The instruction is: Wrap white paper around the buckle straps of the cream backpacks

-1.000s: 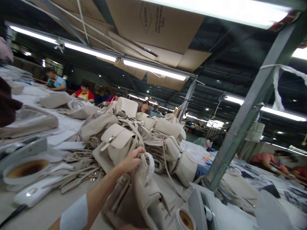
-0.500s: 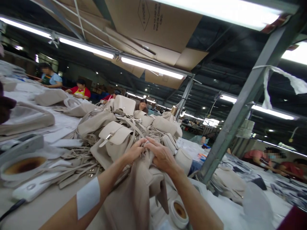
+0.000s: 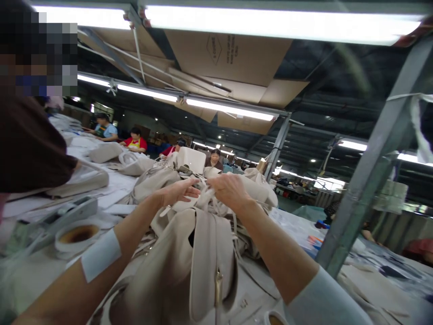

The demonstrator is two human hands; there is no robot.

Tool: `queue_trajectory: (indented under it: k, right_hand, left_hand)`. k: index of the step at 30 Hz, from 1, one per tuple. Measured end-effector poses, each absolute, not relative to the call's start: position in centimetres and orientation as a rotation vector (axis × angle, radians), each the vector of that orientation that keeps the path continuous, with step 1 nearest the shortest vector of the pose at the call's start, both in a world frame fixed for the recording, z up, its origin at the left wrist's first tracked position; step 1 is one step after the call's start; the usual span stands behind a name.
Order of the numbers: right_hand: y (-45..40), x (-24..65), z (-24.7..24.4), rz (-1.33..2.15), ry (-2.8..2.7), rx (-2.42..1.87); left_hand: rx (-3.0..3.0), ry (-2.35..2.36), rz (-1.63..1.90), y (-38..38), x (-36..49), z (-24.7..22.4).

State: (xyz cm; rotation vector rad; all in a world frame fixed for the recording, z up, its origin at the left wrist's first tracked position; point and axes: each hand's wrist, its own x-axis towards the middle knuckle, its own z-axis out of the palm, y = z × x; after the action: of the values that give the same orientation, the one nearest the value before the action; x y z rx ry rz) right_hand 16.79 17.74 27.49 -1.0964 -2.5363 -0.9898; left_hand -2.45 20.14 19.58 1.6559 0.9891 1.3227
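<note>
Worktable (image 3: 294,228): beige bags (image 3: 191,160) heaped behind the zippered bag (image 3: 165,266); steel post (image 3: 372,167) at right, brown-stained bowl (image 3: 77,237) at left.
Left hand (image 3: 177,192): fingers spread, gripping nothing.
Right hand (image 3: 228,188): fingers pinching pale strap (image 3: 207,195).

Worktable (image 3: 255,295) | beige bag (image 3: 169,266) in front | heaped beige bags (image 3: 152,184) behind | white-rimmed, brown-centred round object (image 3: 62,249) left

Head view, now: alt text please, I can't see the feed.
At the far end of a beige bag, the right-hand grip appears to hold a pale strip; the left-hand grip is open beside it. More beige bags are heaped behind; a white tub with brown contents sits at left.
</note>
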Motion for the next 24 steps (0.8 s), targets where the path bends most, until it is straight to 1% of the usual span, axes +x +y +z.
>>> queue_trajectory:
  k: [4, 7, 8, 9, 11, 15, 18, 21, 24]
  right_hand:
    - [18.5, 16.9, 25.9, -0.849, -2.568, -1.211]
    - [20.0, 16.3, 25.2, -0.741, -2.54, -1.277]
    - [20.5, 16.0, 24.9, -0.653, -2.536, -1.285]
    - [21.0, 15.7, 24.6, -0.545, -2.537, -1.286]
    - [21.5, 15.3, 23.5, -0.315, -2.544, -1.267]
    - [21.3, 15.9, 20.7, 0.002, -2.567, -1.203]
    - [21.0, 17.0, 19.1, 0.335, -2.532, -1.166]
    - [20.7, 18.4, 18.6, 0.683, -2.432, -1.11]
    - [20.5, 19.5, 19.3, 0.931, -2.346, -1.003]
  left_hand:
    - [1.658, 1.251, 1.455, 14.2, -3.6, 19.1]
    - [1.652, 1.376, 1.678, 10.3, -0.8, 17.6]
    - [1.695, 1.397, 1.804, 9.5, 0.4, 17.0]
    - [1.768, 1.403, 1.857, 9.0, 1.5, 16.3]
    - [1.938, 1.462, 1.835, 8.8, 3.0, 14.7]
    - [2.124, 1.683, 1.555, 10.5, 2.8, 10.9]
    - [2.184, 1.616, 1.488, 12.4, 1.5, 9.1]
    - [2.194, 1.556, 1.489, 13.3, 0.9, 9.7]
    - [2.106, 1.513, 1.605, 14.1, 1.8, 11.8]
